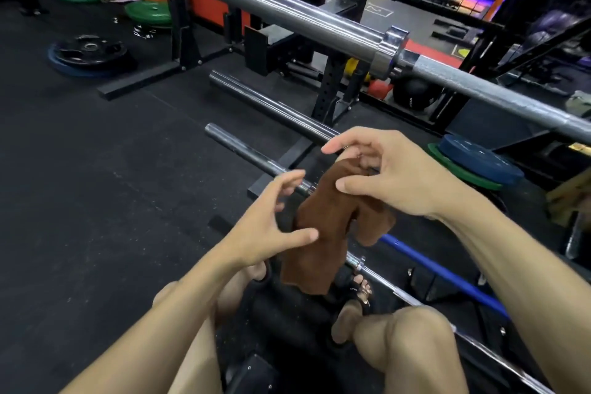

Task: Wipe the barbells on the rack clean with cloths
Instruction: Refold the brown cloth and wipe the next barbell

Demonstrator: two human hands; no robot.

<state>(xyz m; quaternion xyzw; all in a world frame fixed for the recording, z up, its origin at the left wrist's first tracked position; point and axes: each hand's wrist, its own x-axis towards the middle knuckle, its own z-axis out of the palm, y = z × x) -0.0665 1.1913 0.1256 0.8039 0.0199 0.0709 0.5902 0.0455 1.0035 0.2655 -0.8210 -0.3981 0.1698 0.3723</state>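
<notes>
While the right hand point(393, 176) pinches a brown terry cloth point(323, 227) hanging over a thin steel barbell point(249, 155), left hand point(271, 227) spread loose beside it, holding nothing, thick chrome barbell point(287, 14) above.

cloth point(323, 227): brown, crumpled, hanging down
top barbell point(287, 14): shiny chrome, lying level, highest on the rack
lower barbells point(268, 104): darker steel, parallel below it

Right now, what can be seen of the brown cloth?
The brown cloth looks like soft terry or microfibre, rumpled and folded, hanging down in loose lobes. The right hand grips its upper end with curled fingers. The left hand is spread beside it, thumb against its lower left edge. It hangs in front of the lowest barbell sleeve; contact with it cannot be told.
</notes>
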